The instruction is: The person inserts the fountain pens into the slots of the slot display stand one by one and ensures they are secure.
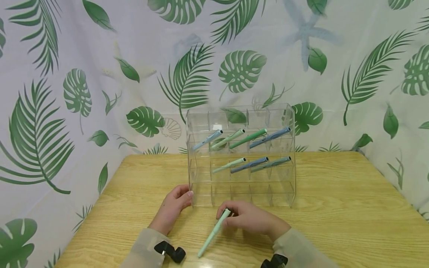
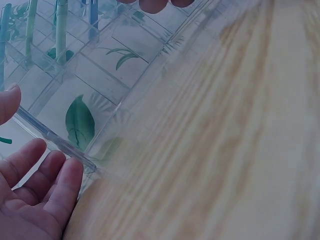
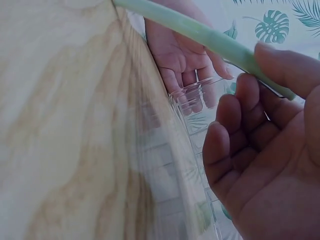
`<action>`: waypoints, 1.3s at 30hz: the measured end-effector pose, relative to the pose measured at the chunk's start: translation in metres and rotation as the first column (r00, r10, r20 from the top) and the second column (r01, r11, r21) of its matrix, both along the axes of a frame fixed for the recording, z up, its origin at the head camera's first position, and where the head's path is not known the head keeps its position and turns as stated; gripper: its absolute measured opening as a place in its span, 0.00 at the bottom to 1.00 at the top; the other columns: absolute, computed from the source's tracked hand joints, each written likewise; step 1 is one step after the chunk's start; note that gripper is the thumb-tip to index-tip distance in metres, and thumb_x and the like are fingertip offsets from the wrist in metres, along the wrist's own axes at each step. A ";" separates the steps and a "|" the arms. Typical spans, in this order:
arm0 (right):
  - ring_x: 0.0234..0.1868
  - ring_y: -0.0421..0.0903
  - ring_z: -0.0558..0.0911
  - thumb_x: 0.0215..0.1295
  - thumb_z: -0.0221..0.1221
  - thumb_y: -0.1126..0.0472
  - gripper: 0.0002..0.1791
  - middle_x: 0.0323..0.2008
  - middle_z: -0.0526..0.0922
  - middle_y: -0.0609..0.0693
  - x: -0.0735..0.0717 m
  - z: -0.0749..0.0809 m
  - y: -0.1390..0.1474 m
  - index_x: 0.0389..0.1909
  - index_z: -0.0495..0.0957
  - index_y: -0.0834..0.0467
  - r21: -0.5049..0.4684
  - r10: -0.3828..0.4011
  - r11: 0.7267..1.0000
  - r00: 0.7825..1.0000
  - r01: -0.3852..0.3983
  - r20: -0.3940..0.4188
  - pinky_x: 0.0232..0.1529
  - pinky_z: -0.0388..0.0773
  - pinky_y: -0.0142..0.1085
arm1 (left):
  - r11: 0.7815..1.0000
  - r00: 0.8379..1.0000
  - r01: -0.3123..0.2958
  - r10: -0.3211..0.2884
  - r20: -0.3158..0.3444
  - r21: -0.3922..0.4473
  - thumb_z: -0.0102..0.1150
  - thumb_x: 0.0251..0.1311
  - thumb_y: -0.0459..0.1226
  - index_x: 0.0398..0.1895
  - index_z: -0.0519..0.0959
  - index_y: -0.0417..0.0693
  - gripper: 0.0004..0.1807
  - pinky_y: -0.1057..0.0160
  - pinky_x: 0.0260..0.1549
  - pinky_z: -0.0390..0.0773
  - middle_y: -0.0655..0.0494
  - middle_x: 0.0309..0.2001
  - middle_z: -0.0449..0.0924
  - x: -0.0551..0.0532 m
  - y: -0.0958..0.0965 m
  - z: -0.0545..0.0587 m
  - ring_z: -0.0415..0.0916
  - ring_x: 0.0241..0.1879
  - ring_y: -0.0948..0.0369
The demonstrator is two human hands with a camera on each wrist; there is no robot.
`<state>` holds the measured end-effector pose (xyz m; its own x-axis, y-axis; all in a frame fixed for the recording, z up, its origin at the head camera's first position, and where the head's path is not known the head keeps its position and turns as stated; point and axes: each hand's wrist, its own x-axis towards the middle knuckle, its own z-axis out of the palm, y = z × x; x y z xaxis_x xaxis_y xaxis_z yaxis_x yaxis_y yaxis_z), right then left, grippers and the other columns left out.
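A clear acrylic pen rack (image 1: 241, 188) with several tiers stands upright on the table. My left hand (image 1: 174, 204) holds its left side panel near the bottom, thumb on one side and fingers on the other; the left wrist view shows that panel edge (image 2: 55, 137) between them. In front of the rack, my right hand (image 1: 249, 219) pinches a light green pen (image 1: 214, 233) near its clip end, between thumb and fingers. The pen slants down towards me, its other end close to the tabletop. In the right wrist view, the pen (image 3: 200, 32) crosses in front of my left hand.
Several blue and green pens lie slanted in two rows of the rack, among them a dark green pen (image 1: 248, 139) and a light blue pen (image 1: 207, 140). The wooden table (image 1: 335, 208) reaches back to a leaf-patterned cloth (image 1: 134, 48).
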<state>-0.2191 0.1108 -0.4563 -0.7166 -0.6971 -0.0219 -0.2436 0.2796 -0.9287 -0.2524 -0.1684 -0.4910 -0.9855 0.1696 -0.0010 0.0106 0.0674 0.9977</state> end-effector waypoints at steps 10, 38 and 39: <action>0.41 0.50 0.75 0.72 0.62 0.56 0.10 0.43 0.80 0.53 -0.003 0.000 0.002 0.49 0.81 0.55 -0.066 -0.027 0.997 0.999 0.029 0.027 0.43 0.75 0.40 | 1.000 1.000 0.000 0.000 -0.004 0.003 0.58 0.73 0.44 0.67 0.70 0.35 0.27 0.50 0.62 0.75 0.40 0.64 0.73 0.000 0.001 0.000 0.72 0.62 0.48; 0.56 0.58 0.81 0.76 0.57 0.60 0.13 0.52 0.83 0.61 -0.001 0.016 0.005 0.54 0.78 0.64 -0.309 -0.013 0.950 0.993 0.048 0.116 0.56 0.80 0.50 | 1.000 1.000 0.000 -0.001 -0.010 -0.010 0.56 0.75 0.43 0.68 0.69 0.35 0.27 0.49 0.61 0.76 0.39 0.64 0.72 0.000 0.000 -0.001 0.72 0.62 0.46; 0.56 0.58 0.81 0.76 0.57 0.60 0.14 0.52 0.83 0.61 -0.001 0.017 0.005 0.55 0.78 0.63 -0.310 -0.021 0.949 0.993 0.056 0.114 0.56 0.80 0.51 | 1.000 1.000 0.001 -0.001 -0.012 -0.010 0.56 0.75 0.43 0.68 0.69 0.35 0.27 0.49 0.61 0.76 0.39 0.64 0.72 0.000 0.000 -0.001 0.72 0.63 0.46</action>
